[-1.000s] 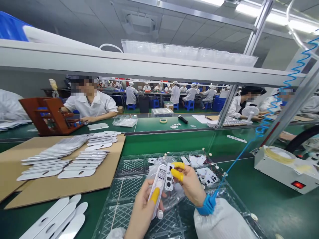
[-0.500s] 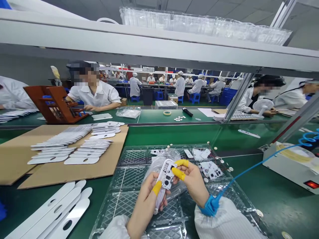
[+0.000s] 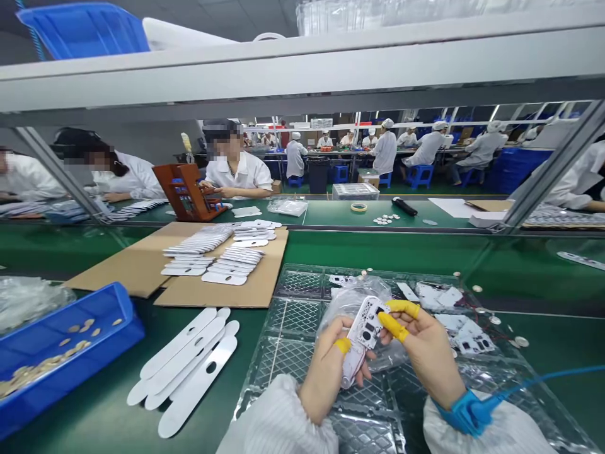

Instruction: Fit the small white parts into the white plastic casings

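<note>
My left hand (image 3: 328, 369) grips a long white plastic housing (image 3: 355, 362) from below, a yellow finger cot on its thumb. My right hand (image 3: 425, 350), with yellow cots on two fingertips and a blue wrist strap (image 3: 460, 413), pinches a small white circuit board (image 3: 371, 318) at the housing's upper end. Both hands hover over a clear plastic tray (image 3: 293, 353). More small boards (image 3: 466, 340) and a crumpled clear bag (image 3: 352, 296) lie on the tray behind the hands.
Loose white housing covers (image 3: 186, 369) lie left of the tray. A blue bin (image 3: 61, 350) with small round metal pieces sits far left. Stacked covers (image 3: 222, 258) rest on cardboard (image 3: 142, 268). Co-workers in white sit across the bench. A shelf beam (image 3: 302, 69) runs overhead.
The view has swung left and down, bringing the blue bin into sight. My hands keep the same hold on housing and board, tilted slightly more to the right.
</note>
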`<state>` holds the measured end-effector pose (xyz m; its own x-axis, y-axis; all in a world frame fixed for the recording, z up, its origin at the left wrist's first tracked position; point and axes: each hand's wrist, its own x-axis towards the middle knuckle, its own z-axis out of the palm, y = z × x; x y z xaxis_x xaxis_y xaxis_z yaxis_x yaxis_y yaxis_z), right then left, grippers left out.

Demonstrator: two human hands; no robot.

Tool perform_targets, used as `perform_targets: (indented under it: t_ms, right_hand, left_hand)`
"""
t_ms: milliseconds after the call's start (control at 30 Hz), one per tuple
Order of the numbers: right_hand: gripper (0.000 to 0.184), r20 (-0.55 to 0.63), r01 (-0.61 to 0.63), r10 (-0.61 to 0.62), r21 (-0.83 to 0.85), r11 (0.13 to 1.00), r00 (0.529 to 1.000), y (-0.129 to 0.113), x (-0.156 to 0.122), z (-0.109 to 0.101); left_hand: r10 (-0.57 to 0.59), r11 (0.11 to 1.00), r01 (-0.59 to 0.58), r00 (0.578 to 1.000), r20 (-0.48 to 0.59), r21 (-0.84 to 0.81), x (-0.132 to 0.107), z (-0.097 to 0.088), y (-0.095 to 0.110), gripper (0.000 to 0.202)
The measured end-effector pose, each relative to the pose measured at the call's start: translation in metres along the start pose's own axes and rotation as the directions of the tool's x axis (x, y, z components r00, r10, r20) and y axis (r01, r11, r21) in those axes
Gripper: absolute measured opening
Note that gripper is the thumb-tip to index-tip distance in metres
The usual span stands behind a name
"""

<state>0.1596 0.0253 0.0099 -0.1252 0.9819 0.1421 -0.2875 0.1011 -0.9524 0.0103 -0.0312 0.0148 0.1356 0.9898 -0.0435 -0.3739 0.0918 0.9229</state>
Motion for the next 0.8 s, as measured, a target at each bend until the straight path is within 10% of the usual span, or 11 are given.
perform_targets:
  t_ms: [800]
  right_hand:
    - [0.037,0.005,-0.013,0.014,-0.101,0.995,1.0,0.004,-0.004,0.004]
  left_hand:
    - [0.012,0.986,-0.017,0.999,0.033,0.163,-0.004,0.005,0.007,0.015]
